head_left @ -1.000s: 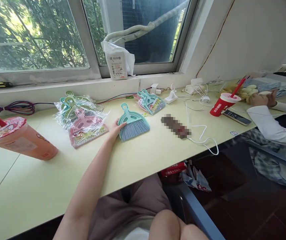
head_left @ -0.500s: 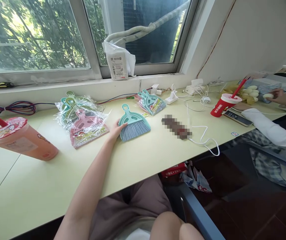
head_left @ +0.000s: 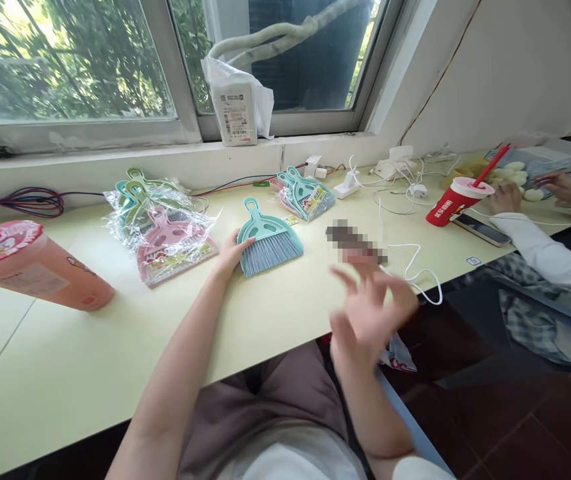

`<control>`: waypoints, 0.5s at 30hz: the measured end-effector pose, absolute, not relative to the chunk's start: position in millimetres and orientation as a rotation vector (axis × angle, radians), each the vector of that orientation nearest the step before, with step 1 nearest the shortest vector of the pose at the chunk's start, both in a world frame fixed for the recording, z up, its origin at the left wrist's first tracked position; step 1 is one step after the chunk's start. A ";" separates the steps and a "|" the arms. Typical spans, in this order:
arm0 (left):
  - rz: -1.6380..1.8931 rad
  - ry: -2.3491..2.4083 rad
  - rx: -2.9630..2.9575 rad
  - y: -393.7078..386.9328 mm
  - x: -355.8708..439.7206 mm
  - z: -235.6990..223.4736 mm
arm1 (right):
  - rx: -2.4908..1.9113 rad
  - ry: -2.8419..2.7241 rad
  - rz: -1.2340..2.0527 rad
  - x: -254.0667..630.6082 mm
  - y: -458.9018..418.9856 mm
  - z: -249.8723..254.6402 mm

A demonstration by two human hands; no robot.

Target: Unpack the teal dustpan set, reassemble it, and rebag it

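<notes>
My left hand (head_left: 234, 251) grips the left edge of a mint-green dustpan (head_left: 258, 225), thumb on top. Grey bristles of a hand brush (head_left: 276, 253) lie across its front, with the brush nested in the pan. The set rests on the table, handle pointing to the window. My right hand (head_left: 372, 310) hangs in the air by the table's front edge, blurred, fingers spread and nothing in them. Beyond its fingertips lies a pixelated dark object (head_left: 352, 241). Left of my left hand are wrapped dustpan sets, a pink one (head_left: 172, 230) in front and green ones (head_left: 132, 200) behind.
A large pink drink cup (head_left: 50, 273) stands at the left. More wrapped mint sets (head_left: 305, 193) lie near the wall, beside white chargers and cables (head_left: 405, 170). A red cup (head_left: 458, 201), a phone (head_left: 482, 229) and a co-worker's hands (head_left: 508, 198) are at the right.
My right hand has risen from my lap to the table's front edge, its fingers opening out. My left hand stays on the dustpan. The co-worker's hands have shifted slightly.
</notes>
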State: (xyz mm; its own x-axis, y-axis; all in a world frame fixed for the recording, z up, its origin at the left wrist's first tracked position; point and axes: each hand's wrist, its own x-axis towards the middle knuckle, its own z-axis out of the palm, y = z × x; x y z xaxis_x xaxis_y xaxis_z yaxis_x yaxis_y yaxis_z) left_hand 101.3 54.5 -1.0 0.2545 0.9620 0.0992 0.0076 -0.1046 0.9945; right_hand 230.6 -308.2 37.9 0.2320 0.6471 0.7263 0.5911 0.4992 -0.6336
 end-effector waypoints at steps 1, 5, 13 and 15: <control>1.079 0.981 1.407 54.8 101.6 -1.2 | -1.258 -1.414 -0.013 259.3 -264.3 52.4; 1.095 0.995 1.394 58.4 103.2 -2.9 | -1.858 -1.329 -0.118 381.0 -135.5 61.3; 1.116 0.984 1.397 61.6 103.1 -6.9 | -2.241 -1.385 0.132 447.4 -110.8 34.2; 1.112 0.975 1.389 59.5 102.9 -5.1 | -2.274 -1.425 0.131 446.7 -95.8 34.9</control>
State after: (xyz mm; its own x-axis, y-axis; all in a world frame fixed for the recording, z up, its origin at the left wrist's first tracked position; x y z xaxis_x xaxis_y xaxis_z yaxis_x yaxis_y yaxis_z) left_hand 102.9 59.5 -5.1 0.2338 0.9660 0.1100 -0.0170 -0.1091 0.9939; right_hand 446.7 -95.8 34.9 0.4614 0.8736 0.1549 0.8308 -0.3642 -0.4209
